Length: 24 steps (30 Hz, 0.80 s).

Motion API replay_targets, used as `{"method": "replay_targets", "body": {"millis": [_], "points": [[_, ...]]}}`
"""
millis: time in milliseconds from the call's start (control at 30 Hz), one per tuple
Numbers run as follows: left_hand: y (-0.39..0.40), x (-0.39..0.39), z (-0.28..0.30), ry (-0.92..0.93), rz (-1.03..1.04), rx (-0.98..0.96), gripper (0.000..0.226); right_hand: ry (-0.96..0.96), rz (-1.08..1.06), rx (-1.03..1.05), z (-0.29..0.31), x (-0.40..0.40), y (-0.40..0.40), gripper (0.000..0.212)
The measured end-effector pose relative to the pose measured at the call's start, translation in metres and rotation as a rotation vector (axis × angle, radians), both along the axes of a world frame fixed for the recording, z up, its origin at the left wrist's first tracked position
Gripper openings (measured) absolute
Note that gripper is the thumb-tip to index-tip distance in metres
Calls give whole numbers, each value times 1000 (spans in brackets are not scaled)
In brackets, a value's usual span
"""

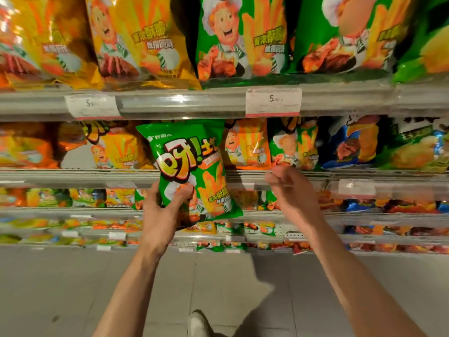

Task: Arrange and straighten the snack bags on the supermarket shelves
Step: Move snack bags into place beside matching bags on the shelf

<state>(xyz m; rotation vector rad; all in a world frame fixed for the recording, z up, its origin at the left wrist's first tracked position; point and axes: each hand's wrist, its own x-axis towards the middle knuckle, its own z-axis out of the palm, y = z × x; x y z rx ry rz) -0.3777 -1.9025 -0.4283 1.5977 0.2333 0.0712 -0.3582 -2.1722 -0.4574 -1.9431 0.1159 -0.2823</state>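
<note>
The left hand (165,207) grips the light, puffy, crushable green snack bag (192,171) by its lower edge, its slick film likely slippery beneath the fingers, while the right hand (286,183) hangs loosely curled, holding nothing.

We only get one view, head-worn, facing forward and a bit down, close up on the shelves (218,103), with floor (73,288) along the bottom.
</note>
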Motion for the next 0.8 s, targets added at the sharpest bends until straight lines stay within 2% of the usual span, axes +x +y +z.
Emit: {"method": "replay_targets", "body": {"millis": [67,233,400,567,700,800], "points": [[4,6,-1,-33,-2,12,53,-87,-23,-118,10,14,7,53],[9,18,-6,-69,10,40,49,-148,-161,-344,14,55,24,99],[10,28,-9,-84,-8,23,37,-208,-299,-382,10,69,41,82],[14,32,-7,-87,2,49,25,-85,-217,-230,21,68,51,75],[16,31,-6,-89,6,64,26,-29,-173,-50,24,76,47,77],[19,30,-6,-97,12,67,26,-13,-125,-68,30,79,40,80]]}}
